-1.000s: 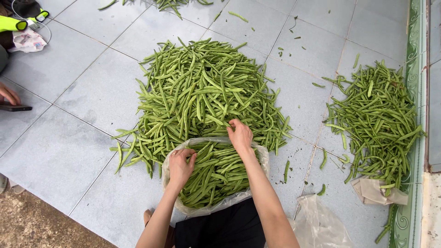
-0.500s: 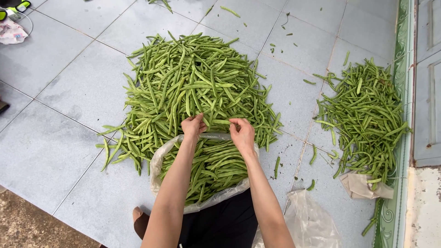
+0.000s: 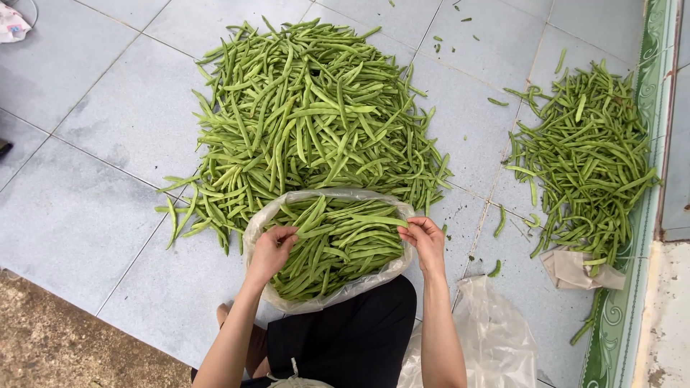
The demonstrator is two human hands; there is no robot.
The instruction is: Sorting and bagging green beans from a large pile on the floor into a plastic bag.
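The left hand (image 3: 272, 250) rests inside the near-left edge of the clear plastic bag (image 3: 338, 293), fingers curled down over the green beans (image 3: 338, 244) packed in it; whether it pinches any pod or only presses on them I cannot tell. The right hand (image 3: 425, 241) sits at the bag's right rim, fingers closed on the thin plastic there, with a long pod lying just against the fingertips. The bag stands open-mouthed on the pale tiled floor (image 3: 86, 208), right in front of the person's knees, filled nearly to the brim with pods lying mostly crosswise.

I judge this load heavy for such flimsy film: the plastic looks soft and likely to stretch or tear if pulled by one spot, so the rim wants gathering in both hands, or a palm under the bottom. The pods themselves seem firm and light singly, smooth but not slippery, and would snap if bent hard.

Touching the bag's far side is the big heap of beans (image 3: 309, 115), spread wide over the tiles. Well off to the right lies a smaller pile of beans (image 3: 582, 158) by the green patterned border (image 3: 632, 287), with a crumpled beige cloth (image 3: 575, 269) at its near end and an empty plastic bag (image 3: 496, 345) beside the person's right forearm
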